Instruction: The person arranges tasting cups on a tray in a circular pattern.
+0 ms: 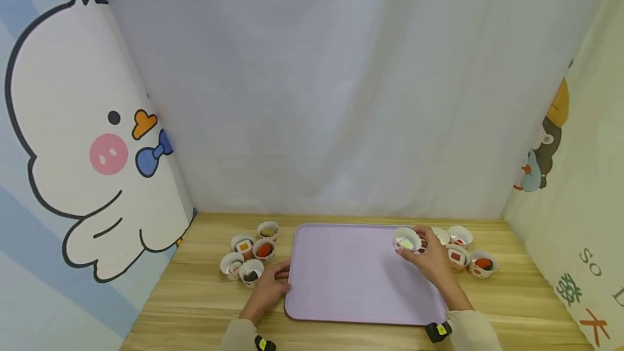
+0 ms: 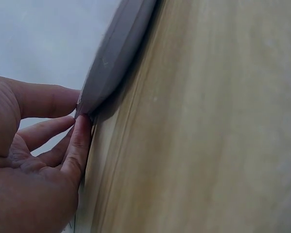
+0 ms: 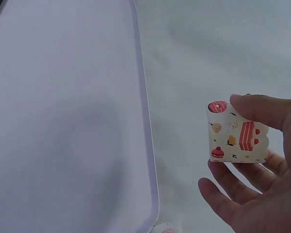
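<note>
A lilac tray (image 1: 361,280) lies on the wooden table. My left hand (image 1: 270,288) is at its left edge, and in the left wrist view the thumb and fingertips of the left hand (image 2: 43,141) pinch the tray's rim (image 2: 109,63). My right hand (image 1: 433,258) holds a small paper baking cup (image 1: 407,238) over the tray's far right part. Something yellowish shows inside it. From the right wrist view, the cup (image 3: 237,136) has a cake-and-donut print and sits between the thumb and fingers of the right hand (image 3: 262,189).
Left of the tray stand several scalloped paper cups (image 1: 251,271) with small items inside, one orange-red, one dark. Several more cups (image 1: 482,264) stand to the right, partly behind my right hand. A pale curtain (image 1: 341,96) hangs behind the table (image 1: 185,297).
</note>
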{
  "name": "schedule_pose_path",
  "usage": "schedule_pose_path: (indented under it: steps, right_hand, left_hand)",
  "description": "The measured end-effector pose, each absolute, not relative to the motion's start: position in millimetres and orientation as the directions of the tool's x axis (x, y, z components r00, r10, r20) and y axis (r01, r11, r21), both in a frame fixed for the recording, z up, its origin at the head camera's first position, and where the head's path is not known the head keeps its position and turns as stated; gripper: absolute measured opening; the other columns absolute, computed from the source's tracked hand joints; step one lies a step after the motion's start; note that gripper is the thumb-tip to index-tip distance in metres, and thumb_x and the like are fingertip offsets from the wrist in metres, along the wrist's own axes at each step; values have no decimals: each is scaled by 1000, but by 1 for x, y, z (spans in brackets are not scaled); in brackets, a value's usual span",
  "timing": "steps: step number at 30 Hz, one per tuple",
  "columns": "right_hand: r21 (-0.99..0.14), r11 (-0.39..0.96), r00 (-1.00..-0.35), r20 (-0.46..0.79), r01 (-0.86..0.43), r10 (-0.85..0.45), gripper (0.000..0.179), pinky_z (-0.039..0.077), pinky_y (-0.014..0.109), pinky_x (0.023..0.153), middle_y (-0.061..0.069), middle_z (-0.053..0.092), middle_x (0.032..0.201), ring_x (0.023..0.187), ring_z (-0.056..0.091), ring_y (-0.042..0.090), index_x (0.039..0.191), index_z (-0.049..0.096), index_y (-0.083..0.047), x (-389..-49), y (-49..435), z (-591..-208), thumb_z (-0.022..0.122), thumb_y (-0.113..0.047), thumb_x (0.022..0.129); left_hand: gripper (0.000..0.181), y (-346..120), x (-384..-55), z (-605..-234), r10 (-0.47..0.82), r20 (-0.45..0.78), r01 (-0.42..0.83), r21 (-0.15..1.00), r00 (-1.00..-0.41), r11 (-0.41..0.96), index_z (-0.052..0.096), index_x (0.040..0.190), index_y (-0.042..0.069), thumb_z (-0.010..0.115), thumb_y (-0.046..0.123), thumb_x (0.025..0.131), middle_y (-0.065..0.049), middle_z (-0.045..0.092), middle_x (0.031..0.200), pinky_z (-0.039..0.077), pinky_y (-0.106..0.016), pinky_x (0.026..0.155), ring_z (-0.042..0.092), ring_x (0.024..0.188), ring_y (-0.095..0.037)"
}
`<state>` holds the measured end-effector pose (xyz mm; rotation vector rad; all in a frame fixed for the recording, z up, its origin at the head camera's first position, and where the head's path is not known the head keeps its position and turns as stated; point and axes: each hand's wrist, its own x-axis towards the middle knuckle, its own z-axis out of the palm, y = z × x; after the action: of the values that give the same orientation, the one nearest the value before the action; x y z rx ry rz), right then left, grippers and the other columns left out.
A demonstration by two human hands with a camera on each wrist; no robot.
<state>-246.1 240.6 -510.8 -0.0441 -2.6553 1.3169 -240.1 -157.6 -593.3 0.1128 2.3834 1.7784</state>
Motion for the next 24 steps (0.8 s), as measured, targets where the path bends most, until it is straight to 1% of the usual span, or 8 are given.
schedule_pose_path:
  steps: [5, 10, 16, 21, 24]
  right_hand:
    - [-812, 580, -986, 143, -68, 85, 66, 52, 37, 88, 24, 59, 130, 113, 61, 37, 133, 48, -4, -257, 229, -513, 81, -20, 79]
    - [-813, 575, -984, 159, -85, 79, 63, 54, 40, 85, 25, 61, 128, 108, 63, 38, 130, 51, -3, -269, 217, -519, 82, -15, 76]
    - [-809, 583, -987, 144, -72, 77, 63, 53, 43, 86, 22, 62, 128, 108, 63, 37, 130, 51, -6, -283, 203, -530, 82, -14, 75]
    - [-810, 579, -988, 149, -94, 47, 66, 53, 48, 87, 25, 61, 127, 108, 64, 40, 131, 50, -3, -293, 189, -541, 83, -15, 74]
    - [-818, 566, -987, 153, -104, 40, 66, 52, 49, 87, 25, 62, 126, 106, 64, 39, 130, 51, -2, -297, 181, -545, 84, -13, 73]
  left_hand:
    - [62, -157, -240, -593, 156, -69, -17, 950, -985, 312, 47, 137, -13, 60, -11, 76, -30, 60, 123, 56, -40, 88, 63, 109, -37]
    - [61, -156, -241, -595, 152, -59, -4, 940, -987, 342, 45, 136, -16, 58, -12, 76, -34, 59, 121, 55, -45, 89, 62, 108, -41]
    - [60, -157, -238, -593, 164, -60, -7, 951, -985, 309, 47, 136, -13, 61, -10, 77, -30, 61, 122, 55, -41, 88, 63, 108, -36]
    - [62, -159, -240, -594, 171, -49, 2, 959, -984, 284, 48, 136, -13, 61, -10, 76, -30, 61, 122, 56, -40, 88, 63, 108, -35]
    - [62, -158, -240, -596, 168, -41, 9, 959, -985, 284, 48, 135, -14, 61, -9, 75, -30, 60, 124, 55, -40, 88, 63, 109, -35]
